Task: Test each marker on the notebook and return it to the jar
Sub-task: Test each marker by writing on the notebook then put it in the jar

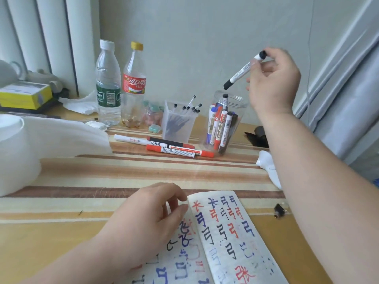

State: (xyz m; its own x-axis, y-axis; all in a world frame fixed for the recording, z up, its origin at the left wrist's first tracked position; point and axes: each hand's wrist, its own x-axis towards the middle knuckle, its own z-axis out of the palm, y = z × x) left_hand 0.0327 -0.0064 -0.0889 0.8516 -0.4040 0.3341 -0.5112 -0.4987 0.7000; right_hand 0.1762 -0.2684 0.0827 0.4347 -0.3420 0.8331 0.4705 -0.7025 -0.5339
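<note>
My right hand (272, 78) pinches a thin black-capped white marker (244, 70) by its upper end, tilted, its lower tip just above the mouth of the clear plastic jar (242, 103). Several red, blue and black markers stand inside the jar. My left hand (151, 218) rests on the left page of the open notebook (225, 238), fingers loosely bent, holding nothing. The pages carry red, blue and black test marks. Three markers (174, 147) lie on the table left of the jar.
A square clear cup of thin pens (178, 121) stands left of the jar. Two bottles (121, 83) stand behind, near small erasers. White tissue (61, 132) and a white roll (14, 152) fill the left. A black clip (279, 210) lies near my right forearm.
</note>
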